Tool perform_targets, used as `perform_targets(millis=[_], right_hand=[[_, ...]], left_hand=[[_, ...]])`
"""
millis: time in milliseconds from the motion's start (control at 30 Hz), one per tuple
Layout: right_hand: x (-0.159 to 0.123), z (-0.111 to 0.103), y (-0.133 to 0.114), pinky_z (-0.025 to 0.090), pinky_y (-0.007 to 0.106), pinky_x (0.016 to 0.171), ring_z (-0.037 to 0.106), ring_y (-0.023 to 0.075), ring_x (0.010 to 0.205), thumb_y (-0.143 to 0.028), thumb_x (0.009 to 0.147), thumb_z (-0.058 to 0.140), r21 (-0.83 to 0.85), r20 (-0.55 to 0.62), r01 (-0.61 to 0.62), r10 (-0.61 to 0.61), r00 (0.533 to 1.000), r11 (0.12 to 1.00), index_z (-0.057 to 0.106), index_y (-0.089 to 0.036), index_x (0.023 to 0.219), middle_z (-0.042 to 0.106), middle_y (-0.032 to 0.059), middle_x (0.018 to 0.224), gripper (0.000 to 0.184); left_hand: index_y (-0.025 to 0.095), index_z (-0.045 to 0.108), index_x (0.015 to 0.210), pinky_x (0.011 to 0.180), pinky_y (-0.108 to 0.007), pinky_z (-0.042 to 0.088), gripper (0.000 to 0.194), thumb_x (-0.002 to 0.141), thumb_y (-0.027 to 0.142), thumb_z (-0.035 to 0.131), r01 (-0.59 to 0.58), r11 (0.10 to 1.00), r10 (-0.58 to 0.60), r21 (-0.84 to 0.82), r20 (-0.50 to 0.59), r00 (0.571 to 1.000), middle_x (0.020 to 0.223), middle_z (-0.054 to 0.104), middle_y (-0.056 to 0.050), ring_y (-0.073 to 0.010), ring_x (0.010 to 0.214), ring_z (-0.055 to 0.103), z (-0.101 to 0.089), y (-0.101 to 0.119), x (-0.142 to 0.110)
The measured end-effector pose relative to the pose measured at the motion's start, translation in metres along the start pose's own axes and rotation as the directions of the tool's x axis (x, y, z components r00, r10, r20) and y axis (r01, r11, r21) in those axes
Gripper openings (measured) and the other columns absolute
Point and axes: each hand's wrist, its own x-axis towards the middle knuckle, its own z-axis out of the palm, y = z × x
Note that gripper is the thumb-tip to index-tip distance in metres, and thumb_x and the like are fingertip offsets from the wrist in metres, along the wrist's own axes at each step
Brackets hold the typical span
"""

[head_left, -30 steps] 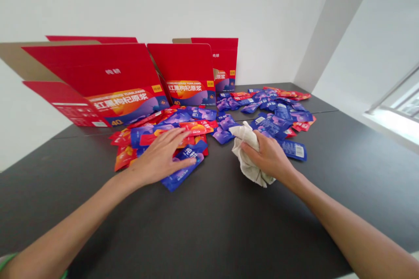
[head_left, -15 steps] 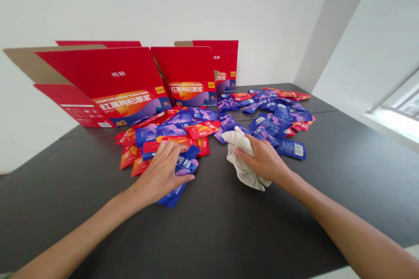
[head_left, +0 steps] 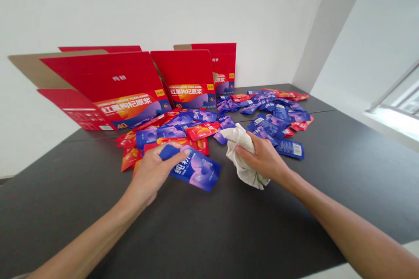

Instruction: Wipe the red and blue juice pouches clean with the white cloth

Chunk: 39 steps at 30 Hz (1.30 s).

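Between thumb and fingers, my left hand grips the end of a blue sachet, its printed purple face turned up toward me. Just behind that hand lies a mixed pile of red sachets and blue sachets, partly covered by it. A crumpled whitish cloth is bunched in my right hand, at the near side of the right-hand pile. A gap of dark table separates the held sachet from the cloth.
Open red cartons stand along the back left by the wall, with a smaller red carton beside them. A second pile of sachets spreads over the back right of the dark table.
My left hand has lifted a blue sachet off the near edge of the pile and turned it to point right. The right hand with the cloth has hardly moved.
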Motion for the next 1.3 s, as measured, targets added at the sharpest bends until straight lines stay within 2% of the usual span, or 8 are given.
perform_targets(millis=[133,267,533,700,900,1067,1233,1300], right_hand=[[-0.003,0.000,-0.008,0.038,0.022,0.061,0.060,0.0149,0.073,-0.035,0.085,0.047,0.143,-0.011,0.005,-0.003,1.000,0.990,0.056,-0.019,0.100,0.065,0.0006,0.083,0.023],[-0.013,0.011,-0.018,0.038,0.023,0.061,0.060,0.0151,0.072,-0.036,0.086,0.045,0.191,0.026,-0.016,0.012,1.000,0.981,0.055,-0.019,0.102,0.065,0.0013,0.085,0.025],[-0.031,0.032,-0.031,0.039,0.028,0.071,0.061,0.0212,0.081,-0.039,0.081,0.049,-0.288,0.212,0.117,-0.056,0.976,0.950,0.052,-0.020,0.103,0.066,0.0066,0.094,0.030],[-0.024,0.025,-0.024,0.041,0.032,0.070,0.062,0.0239,0.081,-0.038,0.084,0.044,-0.513,0.131,-0.044,0.129,0.983,0.857,0.050,-0.018,0.107,0.065,0.0101,0.094,0.031],[-0.028,0.032,-0.029,0.041,0.032,0.076,0.061,0.0229,0.085,-0.040,0.080,0.049,-0.403,0.304,0.244,-0.123,0.945,0.882,0.050,-0.020,0.107,0.065,0.0072,0.096,0.033],[-0.018,0.024,-0.015,0.042,0.033,0.068,0.062,0.0255,0.080,-0.039,0.084,0.042,-0.524,0.155,-0.021,0.119,0.981,0.851,0.049,-0.019,0.110,0.066,0.0086,0.093,0.034],[-0.022,0.028,-0.021,0.042,0.032,0.072,0.062,0.0237,0.082,-0.042,0.081,0.047,-0.406,0.294,0.260,-0.145,0.945,0.876,0.050,-0.020,0.108,0.065,0.0062,0.096,0.035],[-0.023,0.030,-0.023,0.042,0.032,0.073,0.062,0.0237,0.082,-0.041,0.081,0.047,-0.386,0.305,0.290,-0.175,0.936,0.876,0.050,-0.020,0.107,0.065,0.0056,0.095,0.033]], left_hand=[[0.020,0.050,0.076,0.057,-0.025,0.050,0.033,0.074,0.053,0.059,0.068,0.992,-0.062,-0.105,0.060,0.996,0.069,0.056,0.004,-0.0139,0.063,0.056,0.019,-0.006,-0.014],[0.021,0.044,0.072,0.048,-0.022,0.045,0.035,0.083,0.053,0.044,0.003,1.000,-0.006,0.022,0.125,0.992,0.062,0.048,0.005,-0.0119,0.054,0.051,0.036,-0.019,-0.024],[0.020,0.046,0.067,0.052,-0.022,0.034,0.030,0.087,0.041,0.040,-0.260,0.922,0.170,0.288,0.302,0.938,0.062,0.051,0.003,-0.0141,0.057,0.048,0.049,-0.031,-0.030],[0.020,0.042,0.063,0.052,-0.023,0.031,0.032,0.087,0.042,0.041,-0.292,0.873,0.153,0.391,0.350,0.924,0.057,0.047,0.004,-0.0144,0.056,0.047,0.051,-0.031,-0.030],[0.021,0.050,0.076,0.062,-0.025,0.037,0.021,0.087,0.035,0.040,-0.312,0.872,0.162,0.377,0.379,0.911,0.072,0.059,0.000,-0.0182,0.067,0.056,0.051,-0.030,-0.030],[0.021,0.042,0.065,0.053,-0.023,0.030,0.032,0.088,0.043,0.038,-0.309,0.825,0.141,0.474,0.358,0.923,0.058,0.049,0.004,-0.0153,0.056,0.050,0.052,-0.031,-0.030],[0.020,0.048,0.072,0.057,-0.023,0.033,0.025,0.087,0.037,0.038,-0.312,0.843,0.148,0.438,0.369,0.918,0.067,0.058,0.001,-0.0166,0.063,0.055,0.052,-0.031,-0.031],[0.020,0.049,0.075,0.058,-0.024,0.033,0.023,0.088,0.036,0.038,-0.323,0.844,0.156,0.428,0.379,0.912,0.070,0.059,0.000,-0.0168,0.065,0.056,0.052,-0.030,-0.031]])
